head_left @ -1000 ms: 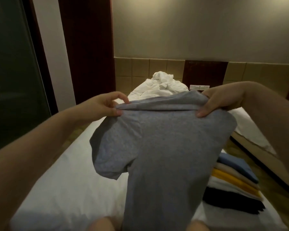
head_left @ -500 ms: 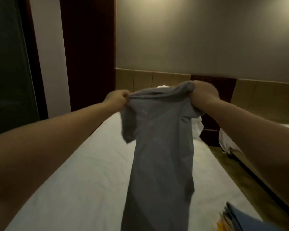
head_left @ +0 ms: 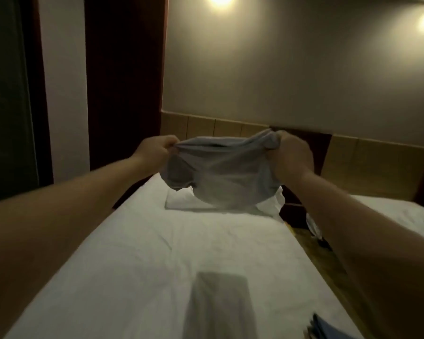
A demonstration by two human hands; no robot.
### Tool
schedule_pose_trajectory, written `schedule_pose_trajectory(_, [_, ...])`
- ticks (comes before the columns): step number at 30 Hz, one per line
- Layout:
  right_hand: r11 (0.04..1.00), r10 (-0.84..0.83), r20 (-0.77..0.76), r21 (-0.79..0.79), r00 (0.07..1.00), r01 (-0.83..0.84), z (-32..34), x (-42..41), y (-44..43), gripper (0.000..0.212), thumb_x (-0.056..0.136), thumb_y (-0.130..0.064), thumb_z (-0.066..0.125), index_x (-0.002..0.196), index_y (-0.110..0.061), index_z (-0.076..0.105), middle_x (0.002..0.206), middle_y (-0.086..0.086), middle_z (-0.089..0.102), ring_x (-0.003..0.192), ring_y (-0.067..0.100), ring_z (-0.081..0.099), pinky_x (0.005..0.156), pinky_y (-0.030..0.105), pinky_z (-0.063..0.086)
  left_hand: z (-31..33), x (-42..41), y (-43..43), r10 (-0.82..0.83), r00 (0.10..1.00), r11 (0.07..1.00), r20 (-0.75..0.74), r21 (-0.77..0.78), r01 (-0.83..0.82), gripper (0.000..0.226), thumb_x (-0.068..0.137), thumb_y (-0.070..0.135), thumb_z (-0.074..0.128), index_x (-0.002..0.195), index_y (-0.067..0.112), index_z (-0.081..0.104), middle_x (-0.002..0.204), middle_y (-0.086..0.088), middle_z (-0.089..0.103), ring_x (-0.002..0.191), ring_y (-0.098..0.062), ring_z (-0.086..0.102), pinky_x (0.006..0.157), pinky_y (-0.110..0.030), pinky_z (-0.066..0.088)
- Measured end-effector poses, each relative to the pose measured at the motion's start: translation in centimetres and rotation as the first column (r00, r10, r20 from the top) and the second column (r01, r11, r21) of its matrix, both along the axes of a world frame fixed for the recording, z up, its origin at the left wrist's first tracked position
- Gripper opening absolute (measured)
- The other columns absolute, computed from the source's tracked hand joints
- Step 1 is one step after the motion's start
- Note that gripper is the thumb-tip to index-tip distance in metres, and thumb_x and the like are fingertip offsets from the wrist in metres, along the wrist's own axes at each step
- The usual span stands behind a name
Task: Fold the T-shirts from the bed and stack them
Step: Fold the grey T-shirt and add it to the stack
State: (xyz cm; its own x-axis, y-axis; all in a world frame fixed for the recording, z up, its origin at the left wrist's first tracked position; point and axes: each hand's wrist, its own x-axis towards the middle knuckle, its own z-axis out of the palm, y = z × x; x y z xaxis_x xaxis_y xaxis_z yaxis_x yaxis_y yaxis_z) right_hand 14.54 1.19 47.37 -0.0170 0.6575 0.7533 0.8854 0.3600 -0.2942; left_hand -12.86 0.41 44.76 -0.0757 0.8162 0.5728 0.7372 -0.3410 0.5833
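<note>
While the head view is being taken as the only one on offer, a grey T-shirt [head_left: 220, 172] is being held up by its shoulder line, out over the bed [head_left: 157, 253] at arm's length. The left hand [head_left: 157, 149] is being closed round one shoulder, fingers curled into bunched cloth; the right hand [head_left: 289, 155] is being clenched likewise on the other, so the garment is being gripped by both. The shirt's body is being carried in the air, billowed and blurred, apart from the sheet beneath it. Near the bottom edge a blurred grey patch is being shown on the sheet (whether the shirt's tail or a shadow cannot be told). A blue corner of the folded stack [head_left: 328, 327] is being glimpsed at the lower right, and a crumpled white heap [head_left: 275, 203] is lying beyond the shirt.

The step in hand is being judged as the spreading-out before folding. The next move is being reckoned to call for lowering the shirt flat onto the sheet, shoulders level and cloth taut, so that no creases are being folded in
</note>
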Motion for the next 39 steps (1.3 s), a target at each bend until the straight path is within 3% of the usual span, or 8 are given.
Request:
schedule_pose_trajectory(6, [0.942, 0.01, 0.215, -0.329, 0.977, 0.062, -16.6, 2.0, -9.8, 0.018, 0.088, -0.028, 0.051, 0.097, -0.023, 0.065, 0.103, 0.009, 0.067, 0.097, 0.031, 0.06, 0.078, 0.034, 0.043, -19.3, 1.4, -11.9, 0.058, 0.997, 0.924, -0.043, -0.376, -0.07, 0.023, 0.091, 0.024, 0.047, 0.096, 0.014, 0.067, 0.12, -0.023, 0.058, 0.108, -0.031, 0.056, 0.086, -0.031, 0.041])
schedule_pose_trajectory(10, [0.854, 0.141, 0.466, -0.504, 0.874, 0.13, -27.7, 3.8, -18.5, 0.021, 0.09, -0.038, 0.05, 0.102, -0.027, 0.064, 0.104, 0.005, 0.066, 0.099, 0.027, 0.059, 0.08, 0.032, 0.041, -31.1, 2.7, -21.3, -0.002, 0.989, 0.839, -0.15, -0.539, -0.081, 0.018, 0.089, 0.012, 0.05, 0.093, 0.019, 0.066, 0.104, -0.016, 0.064, 0.088, -0.021, 0.056, 0.068, -0.022, 0.036])
schedule_pose_trajectory(15, [0.739, 0.179, 0.419, -0.654, 0.89, 0.159, -38.6, 4.9, -26.1, 0.022, 0.088, -0.036, 0.049, 0.093, -0.023, 0.065, 0.1, 0.005, 0.067, 0.098, 0.029, 0.059, 0.071, 0.031, 0.037, -39.8, 4.0, -29.5, -0.085, 0.985, 0.762, -0.15, -0.647, -0.033, 0.029, 0.08, 0.023, 0.045, 0.092, 0.015, 0.07, 0.094, -0.01, 0.065, 0.093, -0.026, 0.06, 0.071, -0.022, 0.037])
schedule_pose_trajectory(19, [0.812, 0.188, 0.35, -0.581, 0.918, 0.055, -39.8, 5.4, -30.0, 0.037, 0.078, -0.04, 0.038, 0.083, -0.017, 0.066, 0.092, 0.008, 0.069, 0.09, 0.028, 0.063, 0.068, 0.03, 0.04, -41.7, 4.7, -32.4, -0.076, 0.986, 0.788, -0.147, -0.614, -0.031, 0.031, 0.079, 0.027, 0.041, 0.085, 0.015, 0.068, 0.093, -0.016, 0.067, 0.09, -0.03, 0.062, 0.067, -0.026, 0.037])
schedule_pose_trajectory(22, [0.893, 0.217, 0.352, -0.449, 0.911, -0.039, -40.2, 5.9, -31.7, 0.034, 0.062, -0.046, 0.043, 0.059, -0.017, 0.059, 0.056, 0.003, 0.061, 0.048, 0.021, 0.061, 0.042, 0.028, 0.041, -41.9, 5.3, -33.5, -0.087, 0.988, 0.779, -0.13, -0.626, -0.014, 0.021, 0.092, 0.014, 0.051, 0.095, 0.001, 0.068, 0.102, -0.02, 0.066, 0.096, -0.032, 0.059, 0.068, -0.024, 0.033])
schedule_pose_trajectory(27, [0.774, 0.334, 0.342, -0.631, 0.878, -0.049, -43.9, 6.3, -34.0, 0.013, 0.081, -0.023, 0.058, 0.088, -0.013, 0.061, 0.086, 0.011, 0.066, 0.076, 0.033, 0.064, 0.067, 0.04, 0.046, -44.5, 5.6, -34.0, -0.125, 0.98, 0.701, -0.157, -0.713, -0.025, 0.021, 0.093, 0.009, 0.048, 0.102, 0.005, 0.066, 0.114, -0.02, 0.062, 0.102, -0.034, 0.057, 0.08, -0.03, 0.039])
schedule_pose_trajectory(34, [0.458, 0.39, 0.024, -0.872, 0.92, -0.171, -45.4, 7.7, -35.6, 0.028, 0.093, -0.041, 0.048, 0.116, -0.026, 0.053, 0.104, -0.002, 0.064, 0.09, 0.02, 0.06, 0.072, 0.031, 0.045, -46.1, 5.9, -34.0, -0.134, 0.99, 0.586, -0.047, -0.809, 0.041, 0.019, 0.096, 0.004, 0.032, 0.102, 0.01, 0.05, 0.115, -0.02, 0.055, 0.096, -0.026, 0.05, 0.08, -0.031, 0.036])
schedule_pose_trajectory(39, [0.435, 0.38, -0.081, -0.863, 0.921, -0.255, -43.8, 5.2, -33.8, 0.045, 0.092, -0.051, 0.046, 0.08, -0.016, 0.071, 0.084, 0.002, 0.065, 0.078, 0.019, 0.06, 0.073, 0.036, 0.048, -48.1, 5.0, -33.5, -0.032, 0.994, 0.555, 0.102, -0.825, 0.103, 0.044, 0.094, 0.0, 0.035, 0.136, 0.011, 0.041, 0.136, -0.01, 0.047, 0.123, -0.026, 0.044, 0.102, -0.028, 0.031])
